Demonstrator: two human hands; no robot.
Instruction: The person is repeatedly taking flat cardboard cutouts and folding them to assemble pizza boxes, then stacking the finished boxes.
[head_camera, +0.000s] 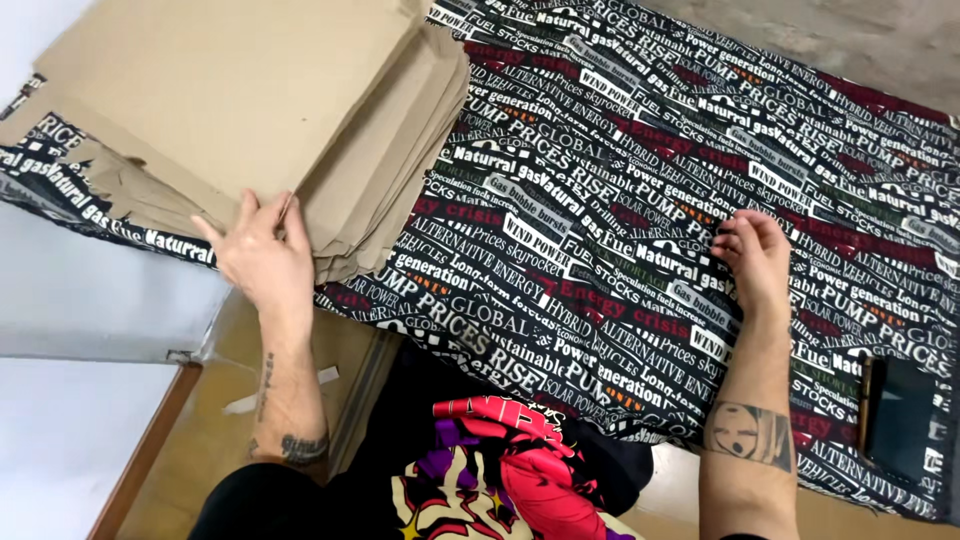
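Observation:
A stack of brown cardboard sheets lies at the upper left on a black cloth covered with printed lettering. My left hand rests on the near corner of the stack, fingers spread over the sheets' edges. My right hand lies on the cloth to the right, fingers curled and pinching at the fabric. Both forearms are bare and tattooed.
A dark flat phone-like object lies on the cloth at the lower right. The cloth's near edge hangs over a wooden surface. A pale wall or panel is at the left. My colourful shirt shows at the bottom.

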